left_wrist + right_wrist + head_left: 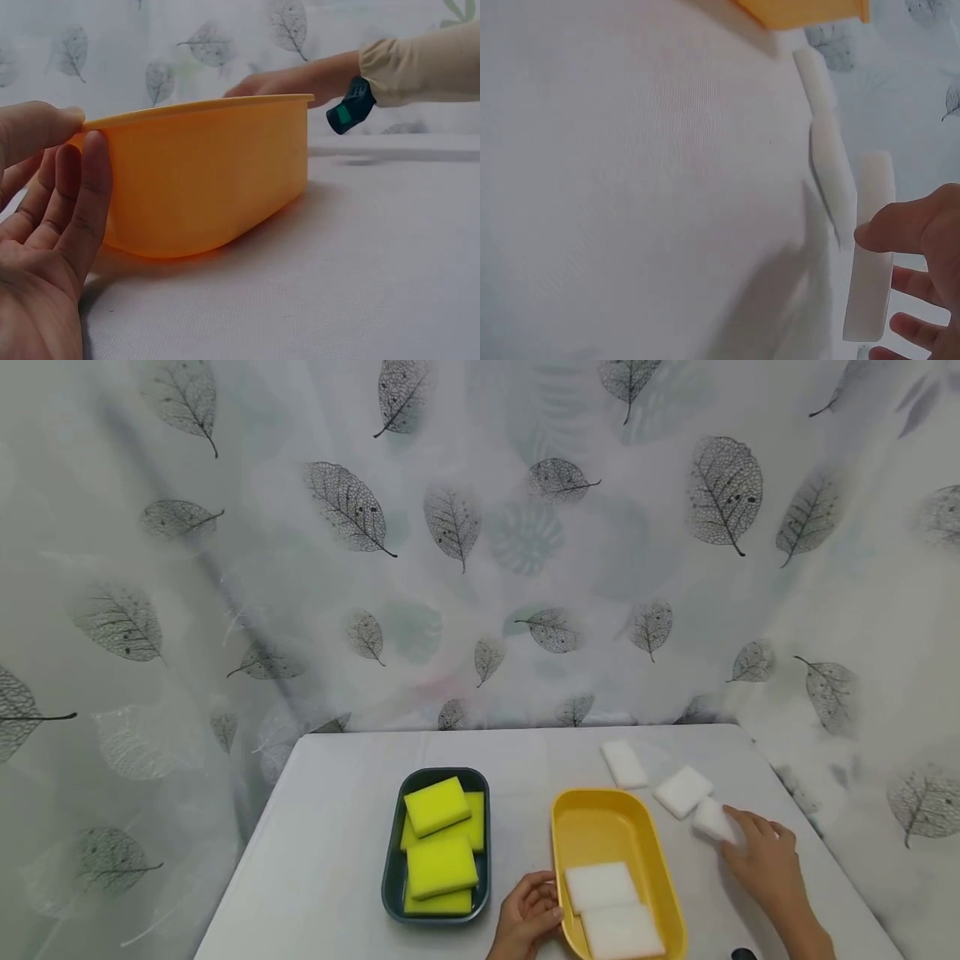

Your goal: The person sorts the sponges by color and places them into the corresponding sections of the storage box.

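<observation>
In the head view my left hand point(527, 916) is at the near left side of a yellow tray point(600, 818). The left wrist view shows its thumb and fingers pinching the tray's rim point(202, 109). Two white sponges point(602, 887) lie inside the tray. To the right of it, my right hand point(768, 864) pinches a white sponge point(871, 285) between thumb and fingers, raised off the table in the right wrist view. Two more white sponges, one flat sponge point(682, 792) and one farther sponge point(623, 764), lie on the table beyond the tray.
Left of the yellow tray stands a dark teal tray point(390, 893) with several yellow-green sponges point(441, 865) in it. A white cloth covers the table point(322, 843). Behind hangs a leaf-print curtain point(480, 593). A small black object point(743, 954) shows at the bottom edge.
</observation>
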Available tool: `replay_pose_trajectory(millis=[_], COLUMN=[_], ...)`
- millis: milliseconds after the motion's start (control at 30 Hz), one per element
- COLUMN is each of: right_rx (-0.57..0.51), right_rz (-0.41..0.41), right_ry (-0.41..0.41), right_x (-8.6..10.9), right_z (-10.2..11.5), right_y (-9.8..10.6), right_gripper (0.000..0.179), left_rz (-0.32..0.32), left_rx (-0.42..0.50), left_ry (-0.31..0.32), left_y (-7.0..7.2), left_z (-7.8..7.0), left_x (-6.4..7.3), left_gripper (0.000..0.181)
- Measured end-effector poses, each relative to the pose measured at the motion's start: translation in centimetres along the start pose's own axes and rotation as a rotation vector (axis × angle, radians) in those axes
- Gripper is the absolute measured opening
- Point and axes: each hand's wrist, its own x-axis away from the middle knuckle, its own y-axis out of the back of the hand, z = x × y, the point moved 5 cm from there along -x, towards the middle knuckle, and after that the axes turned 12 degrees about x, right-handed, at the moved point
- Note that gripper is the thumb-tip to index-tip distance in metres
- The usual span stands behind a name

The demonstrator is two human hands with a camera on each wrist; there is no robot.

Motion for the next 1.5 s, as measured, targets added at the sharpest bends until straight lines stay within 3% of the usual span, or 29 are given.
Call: replay_pose_trajectory(millis=[167, 467, 867, 1133, 1267, 1500], right_rx=[-0.069, -0.150, -0.278, -0.371, -0.391, -0.381], right_rz=[-0.134, -0.203, -0.132, -0.265, -0.273, -0.240], right_ry=[0.108, 0.202, 0.226, 0.354, 0.382, 0.408], right_x=[0.2, 1.7, 2.2, 3.0, 3.1, 3.7], right_z=[2.2, 5.7, 10.5, 13.0, 13.9, 15.5], right_y=[1.0, 2.5, 3.3, 3.5, 3.3, 1.8], right_gripper=[0.057, 0.059, 0.063, 0.068, 0.069, 0.070], left_rz=[0.028, 0.012, 0.032, 0.016, 0.039, 0.027], left_rx=[0.002, -0.001, -0.006, 0.009, 0.012, -0.003], left_ry=[-0.044, -0.020, -0.059, -0.037, -0.071, -0.054], left_y=[0.0, -0.1, -0.1, -0.2, -0.5, -0.1], left_z=[-0.3, 0.1, -0.1, 0.0, -0.1, 0.2], left_x=[-0.3, 0.0, -0.4, -0.2, -0.6, -0.3], left_gripper=[0.055, 0.055, 0.054, 0.054, 0.054, 0.055])
